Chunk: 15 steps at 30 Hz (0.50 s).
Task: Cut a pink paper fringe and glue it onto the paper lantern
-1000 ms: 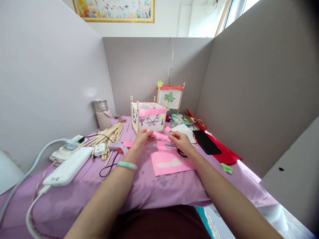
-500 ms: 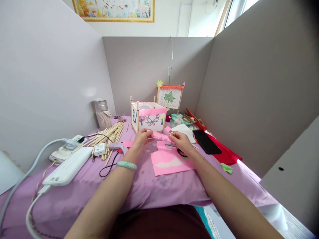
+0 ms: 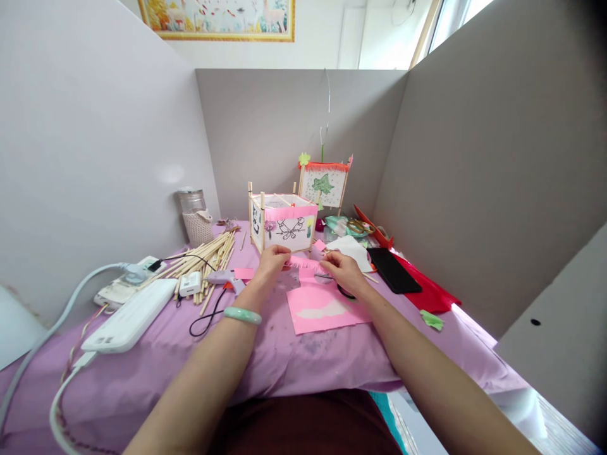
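A fringed pink paper strip (image 3: 305,263) is stretched level between my two hands. My left hand (image 3: 273,261), below a green bangle (image 3: 242,315), pinches its left end. The right end is pinched by the fingers of my right hand (image 3: 342,269). Just behind the strip stands a lantern (image 3: 290,231) of sticks and drawn paper panels, with a pink band along its front top edge. Under my hands lies a cut pink paper sheet (image 3: 322,316). Scissors (image 3: 346,291) rest on it, partly covered by my right hand.
To the left are a glue gun (image 3: 227,279), a pile of wooden sticks (image 3: 215,256), a white power bank (image 3: 130,317) with cables, and a jar (image 3: 195,218). A black phone (image 3: 393,270) and red paper (image 3: 429,287) lie at right. Behind stands another lantern (image 3: 324,184); grey panels enclose the table.
The strip is a little lower and straighter between my hands, its slant gone. Both hands keep their pinch on its ends. Nothing else on the table has visibly moved.
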Available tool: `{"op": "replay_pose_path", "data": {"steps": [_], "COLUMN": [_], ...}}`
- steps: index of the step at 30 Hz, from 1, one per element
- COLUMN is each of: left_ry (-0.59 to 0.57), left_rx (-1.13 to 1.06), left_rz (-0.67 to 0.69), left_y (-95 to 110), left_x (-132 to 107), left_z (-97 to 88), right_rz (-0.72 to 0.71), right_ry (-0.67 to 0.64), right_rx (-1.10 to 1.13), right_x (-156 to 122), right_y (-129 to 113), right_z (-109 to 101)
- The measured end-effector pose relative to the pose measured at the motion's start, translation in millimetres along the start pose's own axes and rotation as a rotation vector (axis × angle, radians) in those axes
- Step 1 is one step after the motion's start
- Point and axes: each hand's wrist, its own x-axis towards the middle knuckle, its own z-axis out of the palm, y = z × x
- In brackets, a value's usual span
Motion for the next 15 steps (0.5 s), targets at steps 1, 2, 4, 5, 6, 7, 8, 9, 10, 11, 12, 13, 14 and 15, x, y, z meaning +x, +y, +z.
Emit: {"op": "replay_pose_path", "data": {"steps": [1, 2, 4, 5, 6, 7, 8, 9, 10, 11, 12, 13, 14, 15], "left_ry": [0.000, 0.001, 0.008, 0.011, 0.017, 0.023, 0.029, 0.033, 0.037, 0.039, 0.039, 0.040, 0.042, 0.044], "left_rx": [-0.006, -0.008, -0.010, -0.009, -0.005, 0.001, 0.007, 0.013, 0.018, 0.023, 0.029, 0.037, 0.045, 0.054], "left_rz": [-0.001, 0.001, 0.008, 0.008, 0.006, 0.003, 0.000, -0.005, -0.007, -0.008, -0.008, -0.010, -0.011, -0.010], "left_y": [0.4, 0.8, 1.5, 1.7, 1.9, 2.0, 1.9, 1.6, 1.2, 0.6, -0.2, -1.1, -2.1, -3.3], "left_x": [-0.3, -0.4, -0.3, 0.0, 0.4, 0.9, 1.5, 2.1, 2.8, 3.6, 4.5, 5.6, 6.9, 8.2], "left_z": [0.2, 0.3, 0.5, 0.6, 0.6, 0.7, 0.7, 0.8, 0.7, 0.7, 0.6, 0.4, 0.1, -0.3], "right_rz": [0.003, 0.007, 0.014, 0.019, 0.023, 0.026, 0.029, 0.033, 0.036, 0.040, 0.045, 0.049, 0.051, 0.053], "right_ry": [0.003, 0.008, 0.017, 0.017, 0.016, 0.014, 0.015, 0.017, 0.022, 0.026, 0.029, 0.029, 0.025, 0.016], "right_rx": [0.002, 0.003, 0.007, 0.013, 0.020, 0.029, 0.037, 0.043, 0.047, 0.049, 0.051, 0.057, 0.066, 0.079], "right_x": [0.1, 0.2, 0.6, 0.7, 0.9, 1.0, 1.1, 1.2, 1.3, 1.4, 1.6, 1.8, 2.0, 2.1], "right_y": [0.3, 0.6, 1.5, 1.9, 2.2, 2.4, 2.5, 2.6, 2.7, 2.8, 2.9, 3.0, 3.1, 3.1], "right_z": [0.1, 0.3, 0.6, 0.7, 0.8, 0.8, 0.8, 0.7, 0.7, 0.6, 0.5, 0.5, 0.5, 0.4]}}
